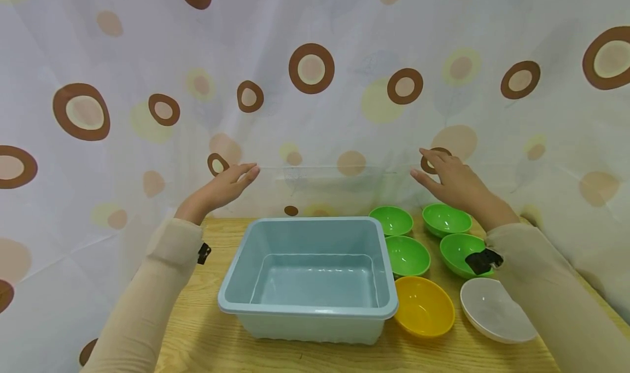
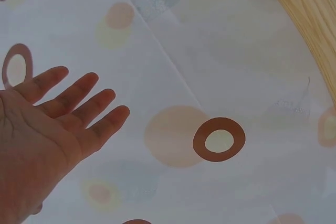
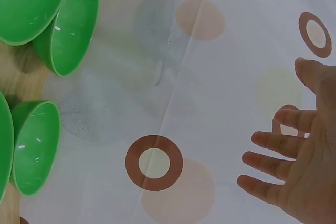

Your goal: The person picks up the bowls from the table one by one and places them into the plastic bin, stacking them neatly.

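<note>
Both hands are raised in the air with nothing in them. In the head view my left hand point(image 1: 221, 191) is up beyond the left rear corner of a pale blue plastic basin point(image 1: 307, 310); its fingers look straight and spread in the left wrist view. My right hand point(image 1: 455, 181) hovers above the green bowls at the back right, fingers extended and apart from the thumb. Beside the basin stand several green bowls point(image 1: 406, 256), a yellow bowl point(image 1: 424, 307) and a white bowl point(image 1: 497, 310), partly covered by the right forearm. Inside the basin only its bare bottom shows.
A wooden table point(image 1: 197, 313) carries the basin and bowls. Behind it hangs a white curtain point(image 1: 315, 127) patterned with brown and beige circles, reaching down to the table's back edge. The yellow bowl and nearest green bowls stand close against the basin's right side.
</note>
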The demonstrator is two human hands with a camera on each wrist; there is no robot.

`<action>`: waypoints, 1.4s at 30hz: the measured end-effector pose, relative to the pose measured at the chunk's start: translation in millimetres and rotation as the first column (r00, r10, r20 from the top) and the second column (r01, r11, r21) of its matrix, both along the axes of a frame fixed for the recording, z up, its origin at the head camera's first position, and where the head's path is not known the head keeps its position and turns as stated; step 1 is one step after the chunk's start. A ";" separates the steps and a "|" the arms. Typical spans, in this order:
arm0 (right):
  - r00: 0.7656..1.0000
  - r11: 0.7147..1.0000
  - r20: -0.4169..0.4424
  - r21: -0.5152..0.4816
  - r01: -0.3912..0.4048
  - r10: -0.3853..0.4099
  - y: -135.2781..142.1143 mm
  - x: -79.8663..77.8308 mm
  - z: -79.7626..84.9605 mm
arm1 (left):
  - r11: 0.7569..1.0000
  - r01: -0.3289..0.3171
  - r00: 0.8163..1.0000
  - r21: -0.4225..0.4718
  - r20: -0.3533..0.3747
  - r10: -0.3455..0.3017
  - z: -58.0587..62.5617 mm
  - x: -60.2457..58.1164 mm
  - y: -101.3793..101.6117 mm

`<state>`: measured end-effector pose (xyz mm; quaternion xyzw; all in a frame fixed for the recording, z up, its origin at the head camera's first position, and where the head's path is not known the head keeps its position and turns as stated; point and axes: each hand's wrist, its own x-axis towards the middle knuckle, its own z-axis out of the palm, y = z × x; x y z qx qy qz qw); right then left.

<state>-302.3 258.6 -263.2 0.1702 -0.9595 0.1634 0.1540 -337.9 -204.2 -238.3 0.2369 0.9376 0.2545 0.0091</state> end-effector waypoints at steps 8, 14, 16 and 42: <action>1.000 1.000 -0.008 -0.017 -0.007 0.007 -2.6 10.1 -1.1 | 0.999 -0.006 1.000 0.042 0.019 0.005 0.3 8.1 -8.8; 1.000 1.000 -0.001 -0.028 0.001 -0.001 -4.4 14.3 -1.1 | 0.998 -0.017 0.999 0.058 0.030 0.015 -4.5 10.1 -15.8; 1.000 0.999 -0.003 -0.033 0.003 -0.004 -4.5 15.4 -1.9 | 0.998 -0.021 0.999 0.065 0.034 0.019 -6.9 11.5 -17.4; 0.996 0.999 -0.092 -0.041 -0.001 -0.003 2.6 36.3 -12.3 | 0.996 -0.079 0.994 -0.037 0.066 0.082 -21.6 46.7 -13.2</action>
